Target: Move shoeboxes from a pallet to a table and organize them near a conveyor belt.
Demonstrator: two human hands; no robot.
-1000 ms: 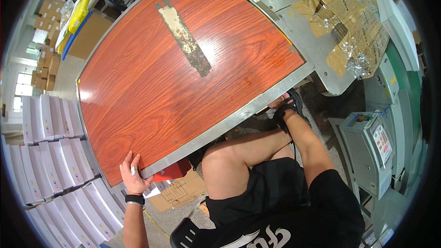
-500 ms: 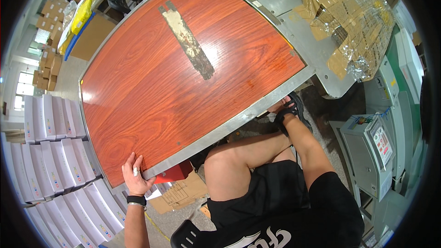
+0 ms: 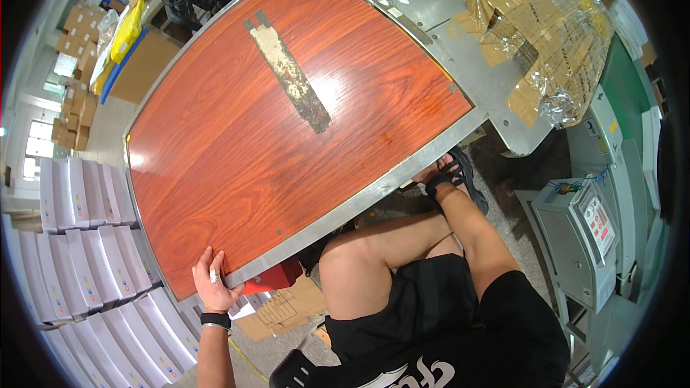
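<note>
My left hand [image 3: 214, 287] lies on the near left corner of a wood-grain table [image 3: 223, 172] with a metal rim. Its fingers rest stretched over the top, with the thumb along the edge and a white band on one finger. Just under the table's near edge is my right hand [image 3: 427, 174], close to my foot in a black sandal [image 3: 463, 172]. The rim hides most of its fingers, so what it touches cannot be made out. A worn strip of tape residue [image 3: 291, 75] runs across the tabletop.
White boxes [image 3: 79, 266] stand stacked at the left. A red box [image 3: 277, 276] sits below the near edge, above flattened cardboard [image 3: 287, 309]. On the right are a grey control box [image 3: 575, 237] and a metal machine covered with taped cardboard [image 3: 532, 43].
The whole view has shifted slightly, so the table appears a little lower and farther left. Both hands keep nearly the same places at the table.
</note>
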